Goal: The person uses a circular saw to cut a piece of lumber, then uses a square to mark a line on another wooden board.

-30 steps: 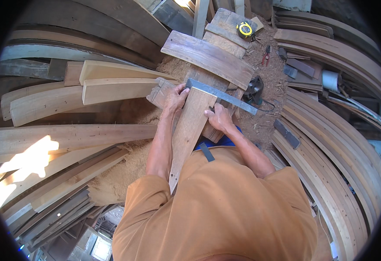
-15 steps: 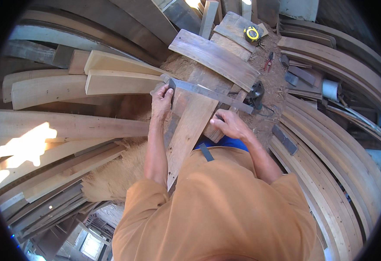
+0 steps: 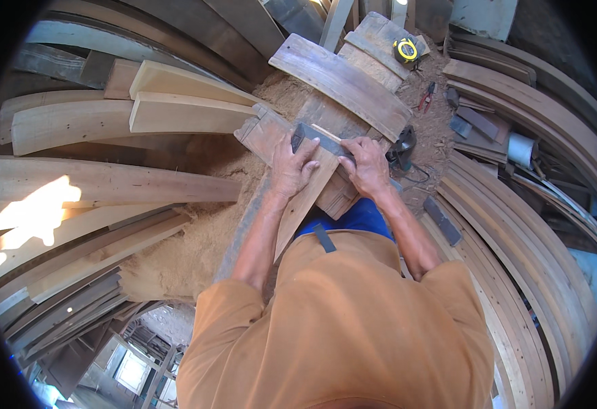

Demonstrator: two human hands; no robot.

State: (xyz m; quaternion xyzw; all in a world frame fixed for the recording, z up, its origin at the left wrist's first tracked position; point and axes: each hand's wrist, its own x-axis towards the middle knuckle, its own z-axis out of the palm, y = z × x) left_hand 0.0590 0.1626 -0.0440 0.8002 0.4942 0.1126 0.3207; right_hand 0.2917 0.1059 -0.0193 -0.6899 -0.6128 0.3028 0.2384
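Note:
A try square [image 3: 327, 144] with a dark stock and a flat metal blade lies across the end of a pale wooden board [image 3: 305, 213]. At the stock, my left hand [image 3: 294, 167] is closed, its thumb toward the blade. My right hand [image 3: 368, 167] has its fingers curled over the blade farther right, by the board's right edge; whether a small marking tool is also in it cannot be seen. The pale board slants toward my body on top of other wood. Just beyond the square, a wide greyish plank [image 3: 342, 85] lies crosswise.
A yellow and black tape measure [image 3: 405, 50] sits at the far end, with red-handled pliers [image 3: 427, 97] nearby. A dark power tool [image 3: 401, 148] stands right of the work. Stacked boards [image 3: 73, 129] line the left side, curved-looking planks [image 3: 516, 238] the right. Sawdust [image 3: 169, 262] is heaped at left.
The square has moved nearer and to the right along the board. My left hand has shifted right with it, and my right hand has risen from beside the board onto the blade.

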